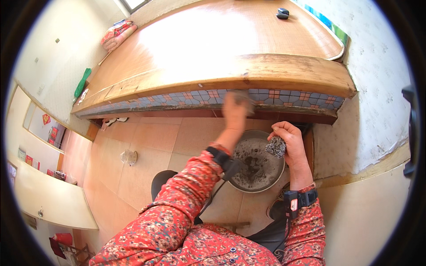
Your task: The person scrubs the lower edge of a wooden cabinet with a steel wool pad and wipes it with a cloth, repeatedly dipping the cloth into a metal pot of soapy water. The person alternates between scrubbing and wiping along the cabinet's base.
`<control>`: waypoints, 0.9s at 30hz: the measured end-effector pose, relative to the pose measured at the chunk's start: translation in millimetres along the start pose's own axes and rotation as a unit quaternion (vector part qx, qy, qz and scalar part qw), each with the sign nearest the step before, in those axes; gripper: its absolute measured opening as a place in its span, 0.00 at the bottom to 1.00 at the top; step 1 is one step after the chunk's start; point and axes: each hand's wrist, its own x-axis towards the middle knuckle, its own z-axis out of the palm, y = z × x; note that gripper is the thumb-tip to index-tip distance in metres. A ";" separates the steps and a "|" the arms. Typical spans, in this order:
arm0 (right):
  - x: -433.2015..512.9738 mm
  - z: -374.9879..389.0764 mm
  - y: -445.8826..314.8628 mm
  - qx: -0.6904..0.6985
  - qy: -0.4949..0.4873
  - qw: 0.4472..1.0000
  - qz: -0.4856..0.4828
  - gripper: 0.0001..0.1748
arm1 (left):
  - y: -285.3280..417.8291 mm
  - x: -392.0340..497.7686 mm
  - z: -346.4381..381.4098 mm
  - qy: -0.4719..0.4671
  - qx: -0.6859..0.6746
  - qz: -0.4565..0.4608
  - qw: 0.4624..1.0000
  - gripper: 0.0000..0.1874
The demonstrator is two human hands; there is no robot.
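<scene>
My left hand (234,113), blurred by motion, is pressed with a greyish cloth or pad (244,99) against the blue and pink tiled face (199,97) below the wooden edge of the raised platform. My right hand (289,141) holds a grey metal scouring pad (275,147) over the right side of a round metal basin (256,191). Grey, foamy water (254,166) fills part of the basin, which stands on the floor between my arms.
The wooden platform edge (293,71) spans the view ahead, with folded bedding (118,35) and a small black object (282,13) on top. A crumpled plastic bag (128,157) lies on the tiled floor (151,139). A wall (362,133) rises close at the right.
</scene>
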 end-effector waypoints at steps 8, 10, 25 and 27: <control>-1.7 -1.9 -7.6 -0.025 0.021 0.998 -0.061 0.05 | 12.4 -24.5 -16.4 0.025 -0.088 -0.031 0.995 0.16; -4.5 -4.2 -10.3 -0.042 0.021 0.997 -0.064 0.06 | 1.5 -8.8 -65.6 0.129 -0.084 -0.042 0.987 0.13; 3.0 -1.0 -8.7 -0.028 0.018 0.997 -0.070 0.05 | -4.1 -0.2 -3.6 0.040 0.125 0.160 0.978 0.05; 5.3 0.1 -6.6 -0.039 0.019 0.996 -0.078 0.05 | 13.9 -8.7 30.8 0.026 0.154 0.200 0.967 0.06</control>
